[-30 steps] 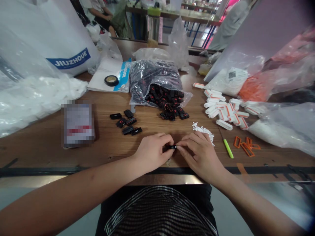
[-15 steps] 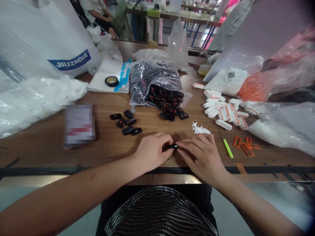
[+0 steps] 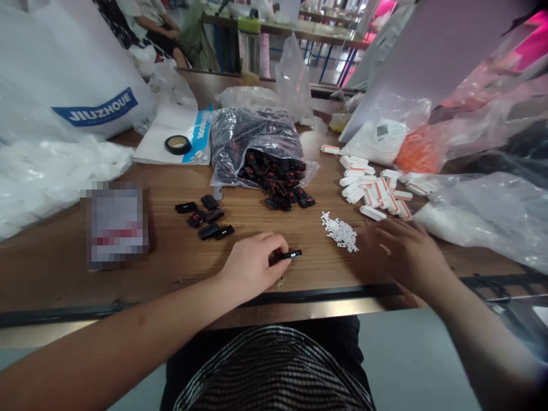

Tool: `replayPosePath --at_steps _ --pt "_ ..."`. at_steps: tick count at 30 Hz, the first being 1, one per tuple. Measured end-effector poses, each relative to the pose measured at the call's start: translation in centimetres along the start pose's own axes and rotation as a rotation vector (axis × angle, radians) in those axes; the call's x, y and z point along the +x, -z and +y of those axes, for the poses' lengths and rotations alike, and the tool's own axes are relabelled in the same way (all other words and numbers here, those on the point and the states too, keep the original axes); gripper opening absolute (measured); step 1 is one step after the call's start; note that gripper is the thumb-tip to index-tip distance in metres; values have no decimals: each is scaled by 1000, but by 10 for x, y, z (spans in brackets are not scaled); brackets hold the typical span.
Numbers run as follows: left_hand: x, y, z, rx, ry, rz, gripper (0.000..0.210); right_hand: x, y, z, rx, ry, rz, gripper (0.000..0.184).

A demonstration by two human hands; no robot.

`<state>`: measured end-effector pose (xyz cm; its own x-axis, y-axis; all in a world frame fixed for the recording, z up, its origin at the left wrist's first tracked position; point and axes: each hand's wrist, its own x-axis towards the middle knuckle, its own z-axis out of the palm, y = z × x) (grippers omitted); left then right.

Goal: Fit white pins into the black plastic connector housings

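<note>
The head camera is showing the left hand (image 3: 252,265) pinching a black block (image 3: 293,254) between thumb and fingers just above the table (image 3: 248,212), near the edge closest to the person. The block is lying nearly level, its free end sticking out at the hand's 3 o'clock and showing white spots on its face.

Reading the clock from that block, the right hand (image 3: 413,260) is hovering at 3 o'clock, well apart from it. Motion is blurring its fingers, which are curling a little; whether they are gripping anything, I cannot tell. Its fingertips are pointing towards a heap of white pins (image 3: 340,233), spreading at 2 o'clock. White cases (image 3: 372,191) with orange trim are piling up beyond the pins, also near 2.

A small group of blocks (image 3: 209,217) is lying at 10 o'clock. At 11 to 12, a clear bag (image 3: 252,123) is spilling more blocks (image 3: 278,191) from its mouth. A tape roll (image 3: 177,144) is resting on a booklet (image 3: 148,145) between 10 and 11, and a pixelated box (image 3: 115,222) is sitting at 9.
</note>
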<state>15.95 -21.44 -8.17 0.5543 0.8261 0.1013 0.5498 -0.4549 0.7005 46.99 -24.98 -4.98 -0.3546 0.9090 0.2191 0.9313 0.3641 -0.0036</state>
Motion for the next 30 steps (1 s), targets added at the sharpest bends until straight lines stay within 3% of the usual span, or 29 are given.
replayPosePath --at_steps 1,5,8,12,15,17,18,19,21,23,26,30 --pt "0 0 0 2 1 -1 7 -6 2 16 -38 27 -79 31" --pt "1 0 1 18 13 2 7 -19 -3 52 -19 200 -172 44" --pt "1 1 3 19 20 0 7 -17 -8 59 -4 291 -245 41" --pt "0 1 4 20 33 8 7 -10 -4 59 73 299 -283 25" --pt "0 1 4 7 28 7 6 -9 9 46 86 163 -71 9" --pt "0 1 4 6 23 6 6 -7 19 25 172 -50 182 7" --pt "0 1 3 8 21 7 6 -5 22 11 302 -169 237 10" --pt "0 1 3 11 19 11 6 -1 23 -4 515 -279 236 13" --pt "0 1 4 13 21 16 6 9 20 -36 920 -344 159 20" --pt "0 1 4 5 22 16 5 22 10 -62 1169 -442 87 24" --pt "-1 2 5 -4 16 11 6 36 -7 -84 1213 -541 52 37" --pt "-1 3 5 19 6 -2 6 42 -19 -89 1212 -596 59 45"
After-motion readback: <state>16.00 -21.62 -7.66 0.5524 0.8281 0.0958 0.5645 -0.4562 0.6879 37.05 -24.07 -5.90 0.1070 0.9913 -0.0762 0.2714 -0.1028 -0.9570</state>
